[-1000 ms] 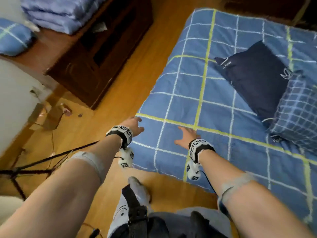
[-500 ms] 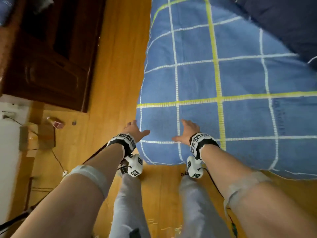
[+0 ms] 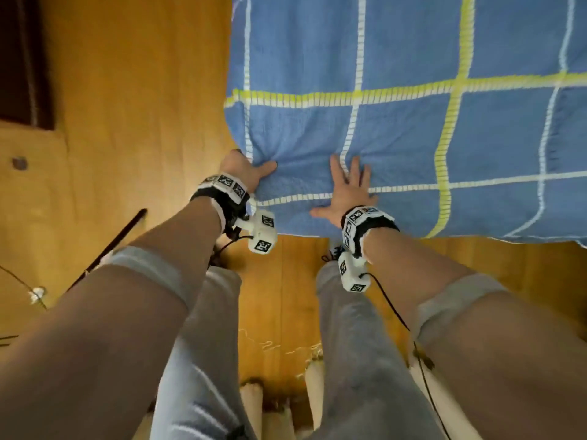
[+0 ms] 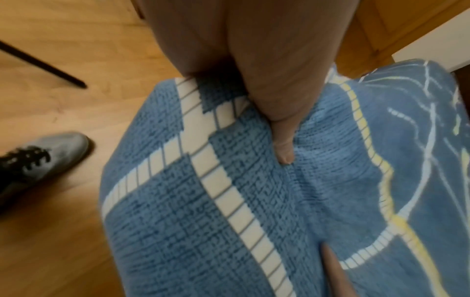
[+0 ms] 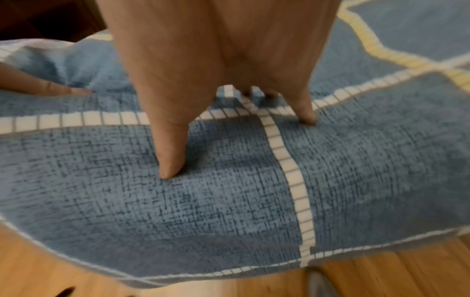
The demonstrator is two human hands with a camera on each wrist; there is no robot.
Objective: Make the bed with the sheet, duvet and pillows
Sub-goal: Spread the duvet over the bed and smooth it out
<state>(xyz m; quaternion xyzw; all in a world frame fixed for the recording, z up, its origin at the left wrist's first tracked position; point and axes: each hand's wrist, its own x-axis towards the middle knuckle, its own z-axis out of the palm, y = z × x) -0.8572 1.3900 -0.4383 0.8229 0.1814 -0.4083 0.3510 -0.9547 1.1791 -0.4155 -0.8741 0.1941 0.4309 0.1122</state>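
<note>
A blue sheet [image 3: 413,138] with white and yellow grid lines covers the low bed; its near left corner lies under my hands. My left hand [image 3: 243,168] grips that corner: the thumb [image 4: 282,140] lies on top of the bunched sheet [image 4: 178,221], and the fingers go over the edge out of sight. Just to its right, my right hand [image 3: 346,188] presses flat on the sheet [image 5: 203,201] with fingers [image 5: 170,160] spread. Neither pillows nor duvet are in view.
Wooden floor [image 3: 143,106] surrounds the bed on the left and near side. A dark cabinet [image 3: 19,58] stands at far left. A black tripod leg [image 3: 117,236] and cables lie left of my legs. My grey shoe [image 4: 43,160] stands by the bed corner.
The view has tipped down, so the pillows have left it. Both hands came back to the near left corner; the left hand took hold of it and the right laid flat.
</note>
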